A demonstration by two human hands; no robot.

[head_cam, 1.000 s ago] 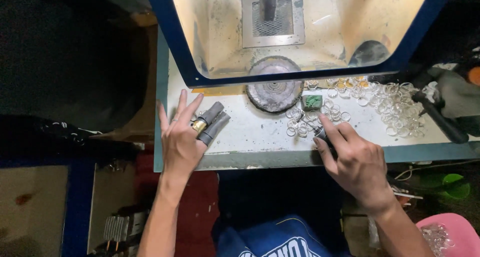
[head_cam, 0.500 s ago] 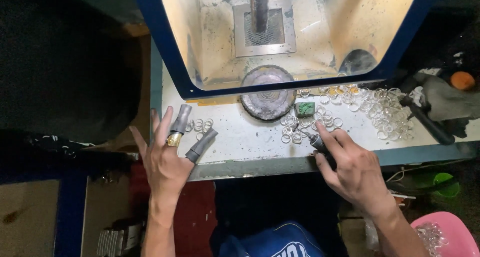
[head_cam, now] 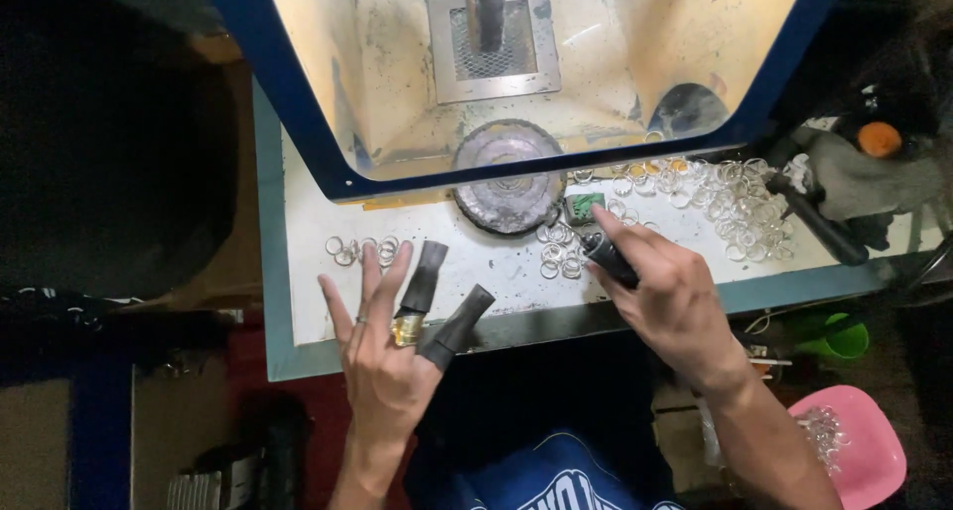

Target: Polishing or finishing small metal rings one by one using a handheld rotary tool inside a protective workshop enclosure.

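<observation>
- The left hand (head_cam: 382, 356) hangs at the desk's (head_cam: 308, 222) front edge, fingers spread wide; its grip is open around nothing, though dark rubbery sleeves (head_cam: 425, 277) cap two fingers and a gold-coloured ring (head_cam: 405, 329) sits at the base of one.
- The right hand (head_cam: 670, 297) has its grip closed on a short dark cylindrical tool (head_cam: 608, 257), tip pointing at a cluster of small metal rings (head_cam: 558, 252) on the worn white surface.
- A few more rings (head_cam: 359, 250) lie near the left edge, with bare room around them.
- A heap of clear glassy rings (head_cam: 735, 197) crowds the right side.
- A round grey disc (head_cam: 508, 178) sits under the blue-rimmed hood (head_cam: 298, 103), closing off the back.
</observation>
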